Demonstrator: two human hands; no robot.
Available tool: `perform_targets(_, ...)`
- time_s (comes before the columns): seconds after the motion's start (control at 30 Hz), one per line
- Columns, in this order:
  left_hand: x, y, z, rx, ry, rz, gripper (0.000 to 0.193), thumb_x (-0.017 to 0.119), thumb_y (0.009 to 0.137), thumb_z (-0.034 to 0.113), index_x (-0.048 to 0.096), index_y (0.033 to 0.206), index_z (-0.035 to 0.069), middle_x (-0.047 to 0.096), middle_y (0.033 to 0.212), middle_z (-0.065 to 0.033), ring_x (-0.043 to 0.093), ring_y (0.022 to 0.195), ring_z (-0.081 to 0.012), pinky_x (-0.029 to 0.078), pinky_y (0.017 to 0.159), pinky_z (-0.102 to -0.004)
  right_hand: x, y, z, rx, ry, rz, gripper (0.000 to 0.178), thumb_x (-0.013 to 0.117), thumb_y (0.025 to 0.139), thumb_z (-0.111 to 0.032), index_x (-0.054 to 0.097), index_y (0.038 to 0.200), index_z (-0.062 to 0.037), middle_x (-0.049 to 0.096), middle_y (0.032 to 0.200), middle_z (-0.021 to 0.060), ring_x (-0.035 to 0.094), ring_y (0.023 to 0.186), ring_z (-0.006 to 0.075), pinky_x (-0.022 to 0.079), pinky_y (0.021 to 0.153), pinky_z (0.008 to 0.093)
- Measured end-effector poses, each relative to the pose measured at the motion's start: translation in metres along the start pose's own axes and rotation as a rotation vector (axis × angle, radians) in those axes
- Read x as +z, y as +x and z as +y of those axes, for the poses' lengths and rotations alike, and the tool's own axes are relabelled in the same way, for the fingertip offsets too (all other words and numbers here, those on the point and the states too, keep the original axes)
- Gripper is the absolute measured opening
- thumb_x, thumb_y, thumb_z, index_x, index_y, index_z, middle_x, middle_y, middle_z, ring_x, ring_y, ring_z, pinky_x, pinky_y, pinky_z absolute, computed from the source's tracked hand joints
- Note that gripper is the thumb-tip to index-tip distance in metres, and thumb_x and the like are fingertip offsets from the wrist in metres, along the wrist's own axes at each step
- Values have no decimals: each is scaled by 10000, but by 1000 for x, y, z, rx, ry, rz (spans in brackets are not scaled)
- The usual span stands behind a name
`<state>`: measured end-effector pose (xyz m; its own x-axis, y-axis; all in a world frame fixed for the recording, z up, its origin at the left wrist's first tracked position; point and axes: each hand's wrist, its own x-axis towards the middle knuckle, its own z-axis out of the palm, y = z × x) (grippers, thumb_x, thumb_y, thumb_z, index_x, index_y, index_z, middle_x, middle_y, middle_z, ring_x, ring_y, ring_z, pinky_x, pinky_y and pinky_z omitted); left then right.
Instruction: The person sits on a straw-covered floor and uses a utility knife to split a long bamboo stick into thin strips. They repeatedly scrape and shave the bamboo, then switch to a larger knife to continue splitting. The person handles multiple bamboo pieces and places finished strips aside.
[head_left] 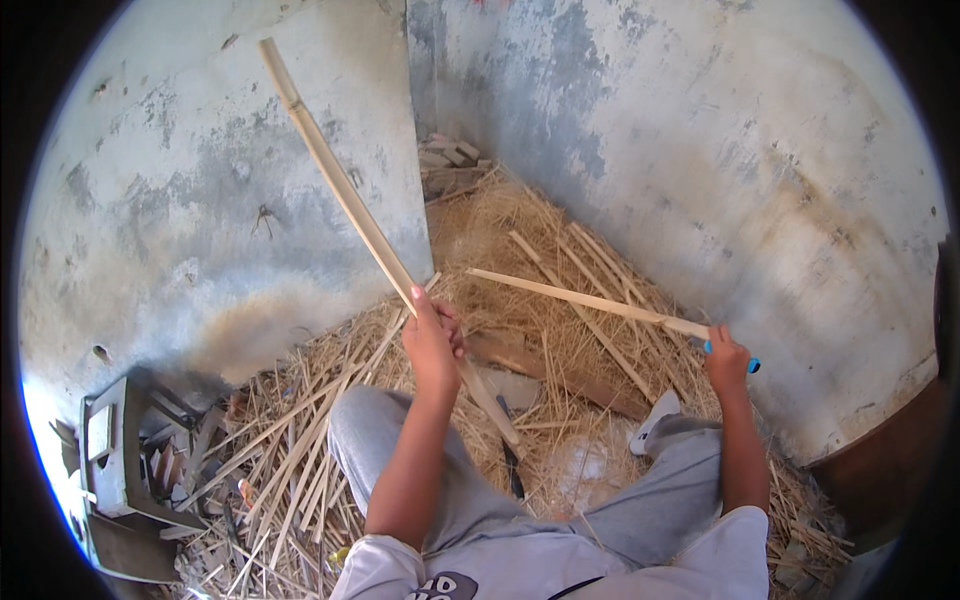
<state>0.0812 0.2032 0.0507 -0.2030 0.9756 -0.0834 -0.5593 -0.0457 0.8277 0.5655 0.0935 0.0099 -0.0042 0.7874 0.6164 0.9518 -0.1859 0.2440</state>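
Observation:
My left hand (432,338) is closed round a long split bamboo strip (345,185). The strip slants from the upper left, through the fist, down to between my knees. In my right hand (728,362), at the right, the fingers wrap a second bamboo strip (580,297), which points left toward the middle. A blue-and-black handle (753,366) shows at the same fist; its blade, if any, I cannot make out. A dark, narrow tool (512,468) lies between my legs, below the left strip's lower end.
Bamboo strips (300,450) and shavings (500,215) cover the floor around my legs. A wooden plank (590,388) lies in front of me. Weathered walls (640,120) meet in the corner ahead. At the left stands a dark wooden frame (118,465), with scraps beside it.

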Motion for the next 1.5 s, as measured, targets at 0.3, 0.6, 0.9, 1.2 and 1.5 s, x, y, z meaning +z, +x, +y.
perform_targets(0.3, -27, 7, 17, -4, -101, 116, 520, 436, 1042, 533, 461, 835, 57, 278, 558, 38, 276, 443, -83, 270, 402, -262, 26, -47, 31, 302, -25, -150, 310, 722, 834, -94, 558, 1096, -90, 567, 1165, 116, 674, 822, 358, 546, 664, 449)
perform_targets(0.6, -31, 10, 14, -12, -33, 137, 504, 430, 1047, 520, 470, 850, 58, 280, 564, 35, 289, 447, -80, 279, 406, -255, 55, -65, 50, 535, 236, -347, 389, 754, 831, -171, 529, 1125, -53, 636, 1009, 200, 634, 927, 431, 500, 779, 516)
perform_targets(0.9, -30, 7, 3, -57, 83, 81, 526, 411, 1054, 525, 489, 828, 56, 287, 542, 42, 289, 426, -66, 281, 387, -257, 74, -64, 66, 880, 744, -643, 356, 753, 841, -327, 607, 975, -32, 554, 683, 83, 584, 584, 211, 453, 523, 378)
perform_targets(1.2, -35, -1, -18, -142, 70, -230, 597, 345, 1028, 632, 473, 849, 78, 247, 540, 52, 267, 446, -87, 259, 403, -255, 73, -53, 58, 928, 879, -549, 217, 688, 861, -184, 638, 1005, -30, 551, 657, 24, 510, 480, 130, 389, 396, 301)
perform_targets(1.5, -32, -13, -20, -220, -62, -413, 649, 328, 995, 703, 477, 851, 89, 253, 526, 36, 258, 434, -106, 252, 396, -271, 86, -28, 53, 917, 835, -175, 183, 727, 839, -174, 661, 924, -26, 589, 671, 44, 537, 472, 137, 412, 401, 318)
